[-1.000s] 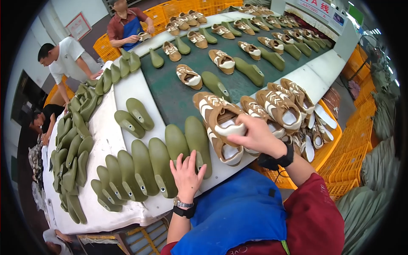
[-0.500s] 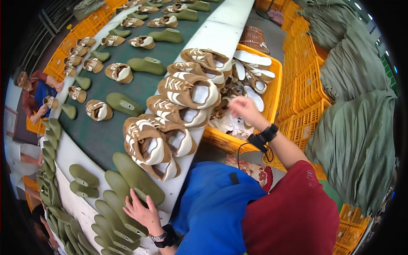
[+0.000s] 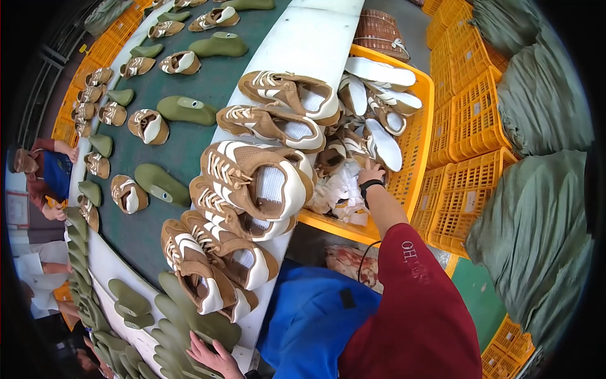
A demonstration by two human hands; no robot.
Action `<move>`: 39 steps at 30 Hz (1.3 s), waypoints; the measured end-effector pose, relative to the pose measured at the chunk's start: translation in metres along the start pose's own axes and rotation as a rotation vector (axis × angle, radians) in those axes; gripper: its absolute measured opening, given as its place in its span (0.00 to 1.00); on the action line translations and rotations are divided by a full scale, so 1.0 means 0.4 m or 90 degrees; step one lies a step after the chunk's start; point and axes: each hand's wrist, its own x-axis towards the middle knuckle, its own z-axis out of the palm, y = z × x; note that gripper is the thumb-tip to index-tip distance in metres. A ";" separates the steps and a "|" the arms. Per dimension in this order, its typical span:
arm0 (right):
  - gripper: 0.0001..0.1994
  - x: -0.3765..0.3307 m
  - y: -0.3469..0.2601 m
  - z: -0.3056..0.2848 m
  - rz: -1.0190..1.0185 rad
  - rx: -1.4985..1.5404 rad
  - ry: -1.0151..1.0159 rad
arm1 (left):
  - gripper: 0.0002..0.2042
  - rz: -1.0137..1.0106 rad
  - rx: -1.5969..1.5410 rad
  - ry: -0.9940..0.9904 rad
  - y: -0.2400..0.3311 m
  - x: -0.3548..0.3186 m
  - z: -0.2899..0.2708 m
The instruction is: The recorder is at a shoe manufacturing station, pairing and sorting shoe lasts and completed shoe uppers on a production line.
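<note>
My right hand (image 3: 372, 174) is down inside a yellow crate (image 3: 424, 132), among brown-and-white sneakers (image 3: 356, 144), white insoles (image 3: 383, 146) and crumpled white paper (image 3: 338, 191). Its fingers are partly visible, but whether they grip anything is hidden. At the lower edge my left hand (image 3: 213, 357) lies open, fingers stretched, against the stacked olive-green shoe lasts (image 3: 211, 328). Between my hands, brown sneakers with white stripes (image 3: 255, 180) are piled along the white table edge (image 3: 271, 268), their openings facing the crate.
A green conveyor belt (image 3: 154, 211) carries more sneakers and lasts. Across it stands a person (image 3: 47, 174) in a blue apron. More lasts (image 3: 82, 259) line the left side. Stacked yellow crates (image 3: 470, 189) and grey-green cloth covers (image 3: 536, 215) stand on the right.
My right hand has gone from above the crate down into its contents. My left hand stays by the lasts, lower in the picture. The view has shifted, and the piled sneakers appear larger.
</note>
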 end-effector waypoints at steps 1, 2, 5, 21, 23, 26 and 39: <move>0.18 0.006 0.003 -0.004 0.049 0.042 0.054 | 0.28 0.003 0.005 -0.003 0.001 0.005 0.007; 0.19 0.041 0.000 0.002 0.087 0.084 0.073 | 0.28 -0.001 0.001 0.006 -0.003 -0.003 0.005; 0.19 0.074 0.040 -0.050 0.000 0.314 0.223 | 0.29 -0.028 -0.004 -0.003 -0.002 -0.008 -0.006; 0.03 -0.577 0.478 -0.424 -0.437 0.880 -0.015 | 0.28 0.069 -0.211 0.175 0.106 0.034 -0.111; 0.04 -0.654 0.476 -0.467 -0.507 0.903 -0.044 | 0.33 0.180 -0.266 0.171 0.172 0.048 -0.168; 0.05 -0.757 0.393 -0.559 -0.646 0.848 -0.076 | 0.45 0.409 -0.331 0.154 0.253 0.038 -0.243; 0.20 -0.975 -0.227 -0.746 -0.916 0.888 -0.546 | 0.29 0.115 -0.783 -0.027 0.194 -0.011 -0.235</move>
